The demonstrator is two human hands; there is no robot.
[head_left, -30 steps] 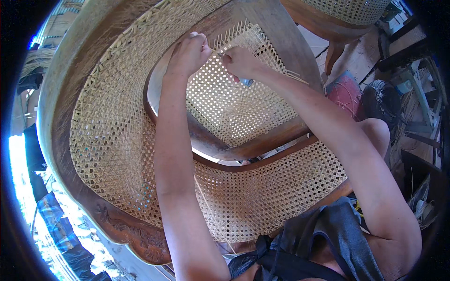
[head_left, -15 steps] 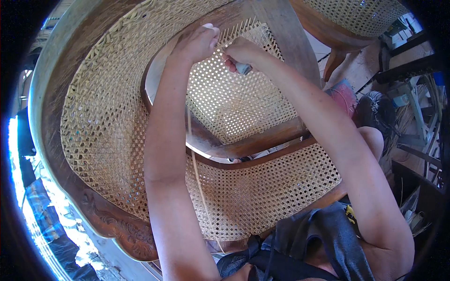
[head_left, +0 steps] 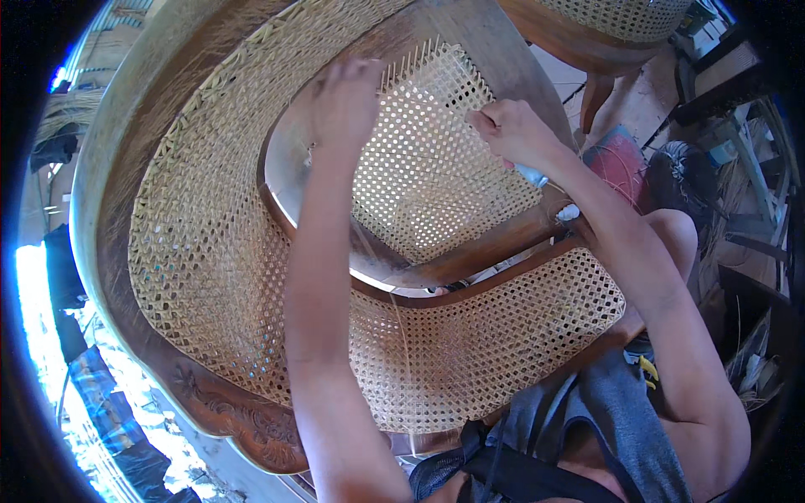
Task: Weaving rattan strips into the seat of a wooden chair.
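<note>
A woven cane panel (head_left: 419,168) fills the wooden frame (head_left: 436,268) in front of me, with loose cane ends (head_left: 411,63) sticking up in a row along its far edge. My left hand (head_left: 348,101) is over the panel's far left corner, its fingers smeared by motion. My right hand (head_left: 516,134) is closed over the panel's right side. From the lower side of its fist pokes a light-blue handle (head_left: 531,174); the rest of that tool is hidden. A thin cane strand (head_left: 407,352) trails down beside my left forearm.
A large curved cane backrest (head_left: 210,243) with a carved wooden rim surrounds the panel on the left. A small white piece (head_left: 568,212) shows near my right forearm. Another cane chair (head_left: 604,42) stands at the far right, near a red object (head_left: 616,163) and a dark shoe (head_left: 671,180).
My right hand has moved right and slightly down, away from my left hand, carrying the light-blue handle. My left hand has shifted slightly and its fingers have blurred. The whole view has shifted a little.
</note>
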